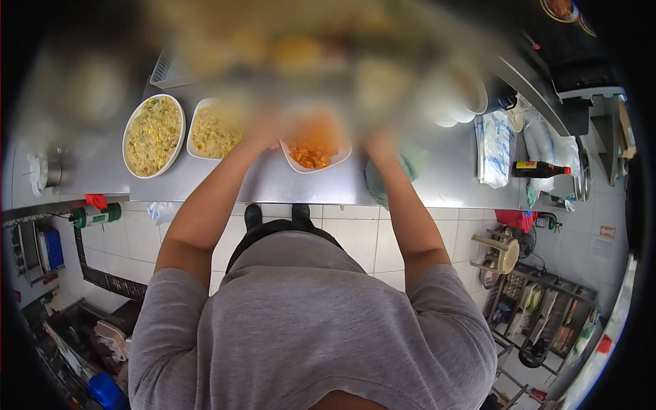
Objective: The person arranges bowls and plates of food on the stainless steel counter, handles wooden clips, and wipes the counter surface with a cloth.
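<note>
A white bowl (298,166) holding orange, sauced chunks of food (314,154) sits on the steel counter. My left hand (262,134) is at its left rim, seemingly touching it; a blur over the lens hides most of the fingers. To the right of the bowl, my right hand (381,143) is beside a green cloth (383,183), which lies under my wrist. Its fingers are smeared too, so I cannot make out what they hold. Left of the bowl stand an oval white dish of fried rice (154,133) and a second white dish of fried rice (210,131).
A stack of white bowls (471,99) stands at the back right. Clear plastic bags (493,147) and a dark bottle with a red cap (540,169) lie on the right. The counter's front edge (307,203) runs before my body. A stool (502,254) stands at right.
</note>
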Demonstrator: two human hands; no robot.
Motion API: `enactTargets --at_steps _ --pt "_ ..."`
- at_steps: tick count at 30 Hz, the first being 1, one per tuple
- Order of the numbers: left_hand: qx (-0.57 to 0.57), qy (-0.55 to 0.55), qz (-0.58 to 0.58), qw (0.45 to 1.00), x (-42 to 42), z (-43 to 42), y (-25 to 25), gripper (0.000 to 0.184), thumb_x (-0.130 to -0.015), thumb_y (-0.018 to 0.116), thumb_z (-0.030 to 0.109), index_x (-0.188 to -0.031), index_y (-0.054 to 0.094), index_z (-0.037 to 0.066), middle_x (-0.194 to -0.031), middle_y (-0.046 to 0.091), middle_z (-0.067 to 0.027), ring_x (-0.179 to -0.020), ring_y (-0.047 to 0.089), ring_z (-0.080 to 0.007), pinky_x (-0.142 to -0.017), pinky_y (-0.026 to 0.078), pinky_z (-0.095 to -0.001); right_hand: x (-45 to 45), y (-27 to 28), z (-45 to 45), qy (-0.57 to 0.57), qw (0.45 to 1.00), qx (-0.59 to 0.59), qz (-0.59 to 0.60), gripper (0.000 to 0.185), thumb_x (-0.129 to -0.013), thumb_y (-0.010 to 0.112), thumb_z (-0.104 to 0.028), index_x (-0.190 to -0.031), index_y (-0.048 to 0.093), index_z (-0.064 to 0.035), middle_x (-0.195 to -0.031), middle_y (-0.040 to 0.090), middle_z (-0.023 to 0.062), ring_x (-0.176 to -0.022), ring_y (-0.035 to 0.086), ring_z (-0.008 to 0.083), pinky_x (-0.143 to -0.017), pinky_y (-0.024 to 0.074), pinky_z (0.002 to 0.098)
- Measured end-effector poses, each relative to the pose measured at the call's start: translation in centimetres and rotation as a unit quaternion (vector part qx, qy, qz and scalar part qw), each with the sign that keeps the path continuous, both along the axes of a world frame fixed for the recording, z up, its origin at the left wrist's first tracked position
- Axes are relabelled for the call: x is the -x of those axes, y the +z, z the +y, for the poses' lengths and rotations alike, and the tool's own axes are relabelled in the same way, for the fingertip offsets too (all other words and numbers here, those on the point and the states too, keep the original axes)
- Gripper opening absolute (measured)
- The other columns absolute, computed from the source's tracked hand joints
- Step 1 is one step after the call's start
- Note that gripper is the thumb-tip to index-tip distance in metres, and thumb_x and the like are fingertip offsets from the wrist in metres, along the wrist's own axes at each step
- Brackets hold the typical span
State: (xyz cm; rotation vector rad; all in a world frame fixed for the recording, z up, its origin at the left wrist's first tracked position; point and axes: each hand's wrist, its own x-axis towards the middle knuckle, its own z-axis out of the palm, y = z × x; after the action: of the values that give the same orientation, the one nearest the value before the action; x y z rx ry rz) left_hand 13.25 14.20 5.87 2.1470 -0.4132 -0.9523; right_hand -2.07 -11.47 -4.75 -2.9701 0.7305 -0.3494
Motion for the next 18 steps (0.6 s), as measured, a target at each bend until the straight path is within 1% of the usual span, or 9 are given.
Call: enactTargets --at_steps 2,3,5,6,8,10,12,16,18 --pt "0.012 0.005 -0.001 1.000 -0.3 0.1 -0.5 0.030 -0.080 0.051 0.005 -0.108 0.052 -0.005 -0.070 0.064 -0.0162 -0.049 0.062 -0.0199 -0.043 0.052 -0.0315 -0.5 1.0 1.3 0.052 0.985 -0.160 -0.049 0.023 -0.070 0.068 -0.020 -0.084 0.064 -0.0021 -0.085 0.066 0.0194 -0.086 0.062 0.0345 -0.076 0.0495 0.0406" --pt "0.022 0.004 -0.003 1.000 -0.4 0.3 -0.8 0.030 -0.080 0.051 0.006 -0.108 0.051 -0.005 -0.070 0.064 -0.0164 -0.048 0.062 -0.0201 -0.043 0.052 -0.0317 -0.8 1.7 1.3 0.057 0.985 -0.158 -0.046 0.023 -0.070 0.068 -0.020 -0.084 0.064 -0.0021 -0.085 0.066 0.0194 -0.086 0.062 0.0345 -0.076 0.0495 0.0406" --pt "0.012 -0.019 -0.014 1.000 -0.3 0.2 -0.3 0.030 -0.080 0.050 0.005 -0.108 0.051 -0.005 -0.070 0.064 -0.0167 -0.048 0.062 -0.0204 -0.042 0.052 -0.0321 -1.5 2.4 0.8 -0.002 0.976 -0.206 0.073 0.025 -0.070 0.069 -0.017 -0.089 0.063 -0.0013 -0.091 0.065 0.0187 -0.088 0.062 0.0337 -0.076 0.0492 0.0403" --pt "0.001 -0.046 -0.028 0.999 -0.2 0.1 -0.1 0.030 -0.080 0.050 0.005 -0.108 0.051 -0.005 -0.070 0.063 -0.0170 -0.048 0.062 -0.0207 -0.042 0.052 -0.0324 -1.8 2.5 0.8 0.001 0.976 -0.203 0.076 0.025 -0.070 0.069 -0.017 -0.089 0.063 -0.0013 -0.091 0.065 0.0187 -0.088 0.062 0.0337 -0.076 0.0492 0.0403" --pt "0.021 -0.064 -0.056 0.996 -0.2 0.4 -0.2 0.030 -0.080 0.050 0.004 -0.109 0.050 -0.005 -0.070 0.063 -0.0175 -0.048 0.062 -0.0209 -0.042 0.052 -0.0326 -2.5 2.8 0.9 0.070 0.984 -0.152 -0.067 0.025 -0.072 0.068 -0.016 -0.091 0.062 -0.0011 -0.097 0.064 0.0188 -0.089 0.061 0.0333 -0.076 0.0487 0.0397" --pt "0.037 -0.094 -0.084 0.991 -0.5 0.5 -1.2 0.030 -0.080 0.049 0.004 -0.109 0.050 -0.005 -0.071 0.063 -0.0181 -0.048 0.062 -0.0211 -0.042 0.052 -0.0328 -2.9 3.5 2.2 0.077 0.988 -0.128 -0.048 0.024 -0.072 0.068 -0.017 -0.090 0.063 -0.0009 -0.098 0.063 0.0187 -0.088 0.061 0.0330 -0.076 0.0486 0.0399" --pt "0.010 0.022 -0.002 1.000 -1.4 0.1 -3.5 0.030 -0.081 0.048 0.004 -0.110 0.050 -0.005 -0.071 0.063 -0.0185 -0.048 0.062 -0.0215 -0.042 0.052 -0.0328 -3.0 4.1 2.4 0.081 0.991 -0.100 -0.032 0.024 -0.073 0.067 -0.017 -0.090 0.063 -0.0007 -0.099 0.063 0.0186 -0.088 0.061 0.0328 -0.076 0.0485 0.0402" --pt "0.019 0.015 0.004 1.000 -1.5 0.6 -2.6 0.030 -0.081 0.047 0.003 -0.110 0.049 -0.004 -0.071 0.063 -0.0185 -0.048 0.062 -0.0218 -0.042 0.052 -0.0326 -3.9 4.5 1.9 0.100 0.987 -0.126 -0.019 0.022 -0.074 0.065 -0.013 -0.093 0.065 -0.0024 -0.096 0.063 0.0174 -0.087 0.061 0.0333 -0.076 0.0492 0.0394" --pt "0.087 -0.104 -0.072 0.988 -0.4 1.2 0.7 0.028 -0.083 0.046 0.004 -0.110 0.050 -0.004 -0.069 0.063 -0.0178 -0.047 0.062 -0.0215 -0.042 0.052 -0.0327 -3.3 5.5 3.1 0.151 0.977 -0.139 -0.061 0.020 -0.074 0.065 -0.009 -0.093 0.065 -0.0027 -0.089 0.062 0.0156 -0.084 0.061 0.0322 -0.072 0.0499 0.0385"
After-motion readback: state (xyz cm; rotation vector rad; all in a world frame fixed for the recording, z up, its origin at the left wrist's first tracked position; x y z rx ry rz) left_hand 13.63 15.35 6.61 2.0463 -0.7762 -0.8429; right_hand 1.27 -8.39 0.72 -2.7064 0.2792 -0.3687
